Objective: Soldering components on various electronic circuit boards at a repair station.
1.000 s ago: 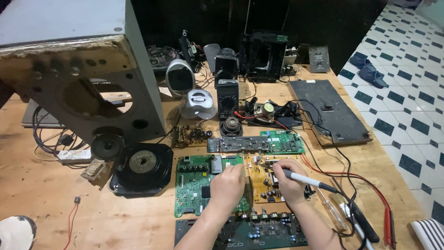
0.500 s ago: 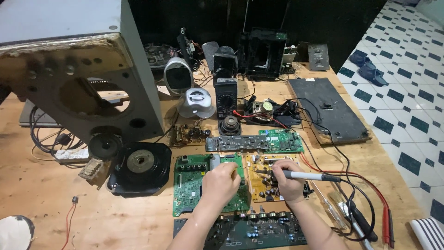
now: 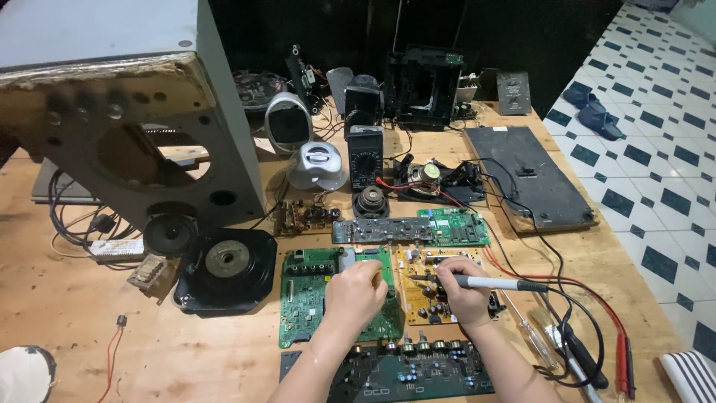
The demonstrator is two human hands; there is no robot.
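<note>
plywood covers the whole bench (image 3: 149, 351), and at its far left stands a big grey speaker cabinet (image 3: 127, 112) with its driver holes empty. just below it lies a black loose speaker driver (image 3: 226, 270), magnet up. right of that sits a green circuit board (image 3: 309, 295), and the left hand (image 3: 356, 292) rests over the board's right half, curled into a loose fist with its fingertips tucked under, so i cannot tell whether it pinches anything. beside it, touching edge to edge, lies a yellow-brown circuit board (image 3: 419, 295) studded with capacitors. the right hand (image 3: 464, 297) is closed around a soldering iron (image 3: 488, 283), pen-style, its tip pointing left over the upper part of that board. the iron's cord runs off right toward red and black probe leads (image 3: 623, 351). a black multimeter (image 3: 365, 157) stands farther back, well apart.

for clean work here, it seems best that the left hand presses the boards flat so nothing slides, while the right wrist stays planted on the bench for a steady tip. the tip should touch only the one joint, as neighbouring components crowd close. keeping the cord clear of the leads would avoid a tug.
</note>
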